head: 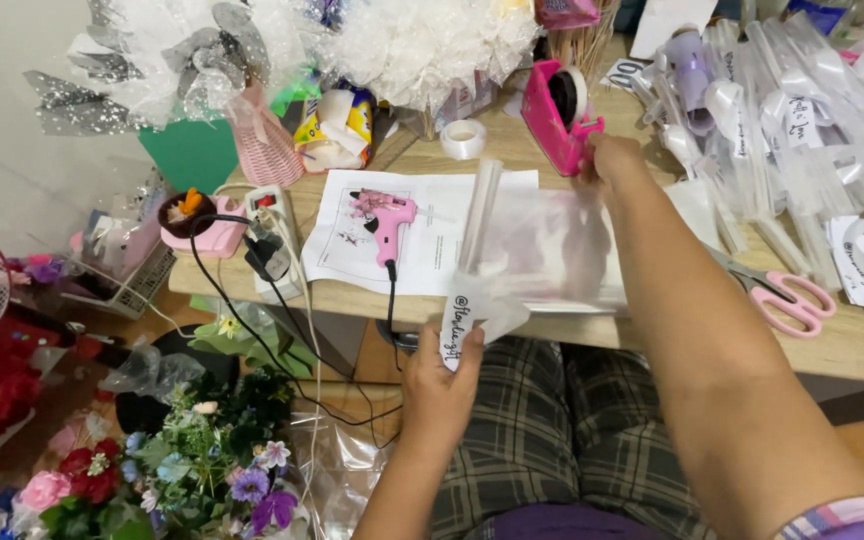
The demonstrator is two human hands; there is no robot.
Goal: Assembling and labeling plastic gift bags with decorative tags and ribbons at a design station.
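Observation:
My left hand (439,378) grips the lower end of a clear cellophane sleeve (527,245) with a white ribbon tag on it, held above the table's front edge. The sleeve stretches up and to the right over the wooden table (852,345). My right hand (607,158) reaches across to the pink tape dispenser (562,110) at the back of the table, with fingers at its cutting end. A pink glue gun (384,218) lies on a printed white sheet (422,232) just left of the sleeve.
Pink-handled scissors (787,298) lie to the right, with a heap of wrapped ribbon packets (802,120) behind. A loose tape roll (463,138), white power strip (270,232), pink mesh basket (264,145) and white tulle bouquets (402,45) crowd the back. Artificial flowers (202,460) fill the floor.

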